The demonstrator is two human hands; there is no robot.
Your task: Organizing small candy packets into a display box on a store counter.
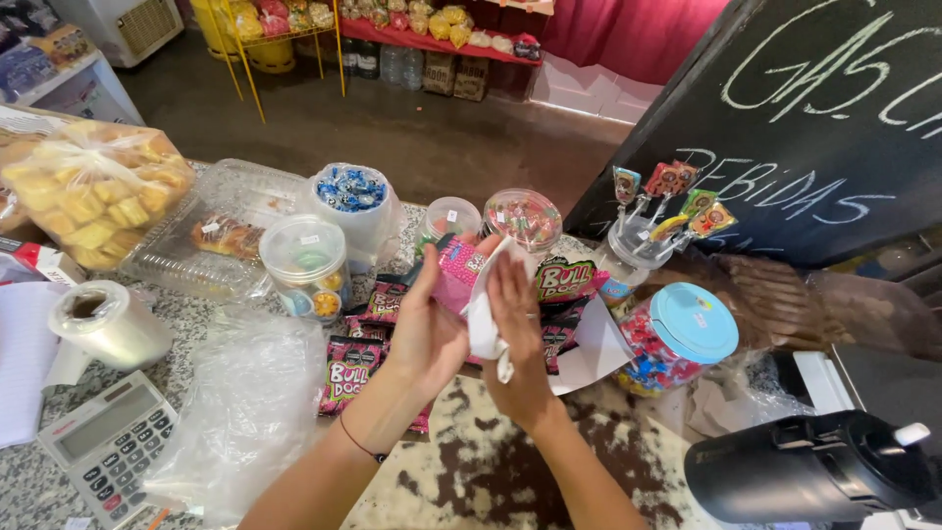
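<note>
My left hand (424, 329) holds a pink candy packet (456, 273) upright over the counter. My right hand (517, 329) presses a crumpled white cloth (481, 319) against that packet, fingers pointing up. Both hands meet above several pink and black candy packets (351, 371) lying flat on the speckled counter (29, 481). A thin dark band circles my left wrist.
Clear plastic jars of sweets (525, 216) and a blue-lidded jar (677, 339) stand behind. A lollipop stand (648, 236) is by the chalkboard (814, 118). At left lie a calculator (108, 442), plastic bag roll (103, 324), loose bag (245, 412) and bagged pastries (93, 191). A black flask (805, 471) is at right.
</note>
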